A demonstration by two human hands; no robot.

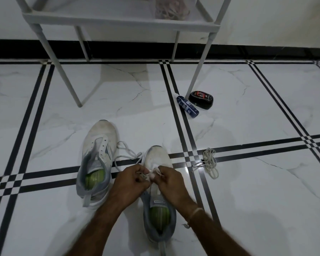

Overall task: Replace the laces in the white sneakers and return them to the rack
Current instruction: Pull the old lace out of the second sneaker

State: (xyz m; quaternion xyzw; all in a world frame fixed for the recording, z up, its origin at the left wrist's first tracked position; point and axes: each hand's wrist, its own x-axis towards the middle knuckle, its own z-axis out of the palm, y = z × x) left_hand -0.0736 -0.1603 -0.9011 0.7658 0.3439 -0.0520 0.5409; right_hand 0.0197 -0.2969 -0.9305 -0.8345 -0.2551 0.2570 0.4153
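Note:
Two white sneakers with grey collars and green insoles stand on the tiled floor. The left sneaker (98,157) has bare eyelets and no lace. Over the right sneaker (158,182) my left hand (132,180) and my right hand (169,179) meet at the lower eyelets, each pinching a part of a white lace (127,154). That lace trails in loops on the floor between the two shoes. A second, bundled lace (210,163) lies to the right of the shoes. My hands hide the front eyelets.
A white rack (118,19) stands at the back on thin legs, with a pinkish item on its lowest shelf. A blue tube (187,105) and a black shoe-polish container (201,99) lie by the rack's right front leg. A black skirting strip runs along the wall.

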